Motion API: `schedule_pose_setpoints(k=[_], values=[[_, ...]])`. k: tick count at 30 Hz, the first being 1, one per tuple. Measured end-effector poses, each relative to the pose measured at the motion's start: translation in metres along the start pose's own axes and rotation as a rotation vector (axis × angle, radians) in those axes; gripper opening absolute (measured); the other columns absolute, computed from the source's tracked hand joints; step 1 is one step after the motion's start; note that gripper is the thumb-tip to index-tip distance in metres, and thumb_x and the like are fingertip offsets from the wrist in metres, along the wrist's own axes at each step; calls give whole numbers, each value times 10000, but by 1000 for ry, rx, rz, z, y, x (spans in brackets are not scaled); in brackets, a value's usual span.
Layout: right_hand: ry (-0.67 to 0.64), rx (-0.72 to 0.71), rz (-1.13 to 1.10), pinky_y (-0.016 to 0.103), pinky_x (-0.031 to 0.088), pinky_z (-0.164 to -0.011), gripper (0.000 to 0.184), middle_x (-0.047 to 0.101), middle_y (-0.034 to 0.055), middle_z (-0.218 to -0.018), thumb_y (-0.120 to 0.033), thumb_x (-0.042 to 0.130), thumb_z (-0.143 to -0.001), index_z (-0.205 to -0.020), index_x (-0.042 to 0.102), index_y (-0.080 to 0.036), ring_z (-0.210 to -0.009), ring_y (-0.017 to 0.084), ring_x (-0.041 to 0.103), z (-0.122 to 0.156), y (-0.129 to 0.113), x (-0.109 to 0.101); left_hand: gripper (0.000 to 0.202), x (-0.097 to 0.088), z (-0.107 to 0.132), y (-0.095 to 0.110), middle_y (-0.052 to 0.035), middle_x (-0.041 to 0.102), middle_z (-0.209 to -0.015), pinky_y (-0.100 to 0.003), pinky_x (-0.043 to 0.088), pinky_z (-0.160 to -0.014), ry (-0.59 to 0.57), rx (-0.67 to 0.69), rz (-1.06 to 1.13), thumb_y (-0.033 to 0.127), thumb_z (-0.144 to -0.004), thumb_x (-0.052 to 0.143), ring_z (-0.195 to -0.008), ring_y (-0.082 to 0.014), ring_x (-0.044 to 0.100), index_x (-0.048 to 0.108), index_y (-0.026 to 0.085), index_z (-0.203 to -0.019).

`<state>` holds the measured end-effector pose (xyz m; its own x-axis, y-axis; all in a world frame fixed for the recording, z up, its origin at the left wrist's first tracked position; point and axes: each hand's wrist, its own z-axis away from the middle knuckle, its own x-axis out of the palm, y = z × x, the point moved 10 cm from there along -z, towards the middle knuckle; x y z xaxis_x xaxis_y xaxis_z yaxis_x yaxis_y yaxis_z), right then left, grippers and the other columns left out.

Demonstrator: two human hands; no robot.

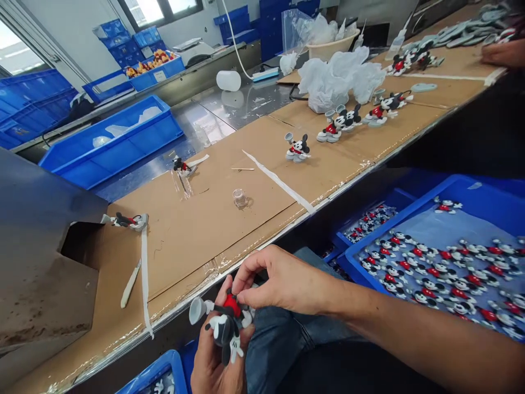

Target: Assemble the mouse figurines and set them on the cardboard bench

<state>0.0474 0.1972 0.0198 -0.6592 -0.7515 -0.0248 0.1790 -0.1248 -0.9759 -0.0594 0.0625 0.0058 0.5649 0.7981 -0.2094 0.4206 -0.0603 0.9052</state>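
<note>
A Mickey Mouse figurine (223,327) with red shorts, white gloves and a grey cup-shaped piece lies tilted in my left hand (221,372), over my lap in front of the bench edge. The left fingers wrap round its body from below. My right hand (270,279) reaches in from the right, thumb and forefinger pinched against the figurine beside the red shorts. What exactly sits between those fingertips is hidden. On the cardboard beyond my hands is a small clear cup (239,198).
Cardboard (188,235) covers the bench, with a white-handled tool (131,284), a cotton swab (243,169) and several figurines (298,148) on it. A blue tray of figurines (435,268) is at my right. A grey metal box (45,246) stands left. Another person's hand (504,53) shows far right.
</note>
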Motion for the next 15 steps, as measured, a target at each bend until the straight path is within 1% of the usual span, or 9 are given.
schedule_pose_setpoints(k=[3, 5, 7, 8, 10, 11, 13, 15], values=[[-1, -1, 29, 239, 493, -701, 125, 718, 17, -762, -72, 662, -662, -740, 737, -135, -763, 147, 649, -1, 1, -1, 229, 0, 0, -5, 18, 764, -914, -203, 531, -818, -4, -46, -5, 364, -671, 805, -850, -144, 693, 705, 260, -848], [18, -37, 70, 239, 489, -712, 94, 706, 11, -751, -82, 686, -654, -716, 727, -138, -771, 149, 648, 2, -5, -1, 230, -1, -1, -3, 17, 765, -886, -192, 536, -782, -14, -3, -28, 333, -659, 813, -803, -139, 694, 715, 255, -851], [42, -77, 120, 242, 474, -720, 74, 695, 1, -754, -102, 707, -655, -709, 718, -152, -773, 144, 641, 6, -13, 0, 281, -2, 0, 3, 10, 762, -872, -201, 545, -752, -5, 63, -62, 340, -654, 817, -760, -141, 691, 733, 253, -907], [58, -98, 148, 249, 463, -734, 75, 692, -6, -762, -105, 706, -662, -711, 715, -162, -779, 139, 634, 8, -17, 0, 318, -2, 0, 5, 4, 761, -881, -213, 547, -757, 6, 79, -74, 371, -665, 810, -762, -146, 691, 735, 252, -951], [93, -153, 210, 277, 427, -802, 106, 689, -24, -775, -82, 686, -685, -710, 707, -183, -832, 134, 615, 12, -26, 2, 380, -3, 1, 4, -12, 757, -946, -229, 539, -803, 32, 58, -62, 427, -694, 783, -829, -159, 692, 728, 244, -1022], [108, -185, 247, 295, 399, -844, 137, 689, -35, -774, -60, 673, -697, -712, 704, -192, -874, 134, 602, 15, -31, 3, 386, -4, 1, 2, -14, 752, -990, -222, 525, -830, 51, 32, -46, 424, -703, 778, -882, -162, 688, 724, 241, -1039], [142, -238, 337, 326, 343, -896, 179, 686, -48, -772, -24, 662, -714, -721, 697, -200, -950, 139, 570, 20, -37, 6, 389, -7, 2, -3, -9, 742, -1050, -199, 505, -842, 79, 16, 20, 356, -690, 798, -943, -161, 676, 721, 240, -1053], [165, -281, 413, 336, 325, -890, 154, 679, -45, -774, -42, 676, -749, -732, 689, -194, -961, 144, 549, 24, -41, 9, 445, -8, 1, -10, -11, 738, -1065, -222, 527, -800, 46, 2, 90, 300, -665, 808, -916, -181, 685, 710, 256, -1097]])
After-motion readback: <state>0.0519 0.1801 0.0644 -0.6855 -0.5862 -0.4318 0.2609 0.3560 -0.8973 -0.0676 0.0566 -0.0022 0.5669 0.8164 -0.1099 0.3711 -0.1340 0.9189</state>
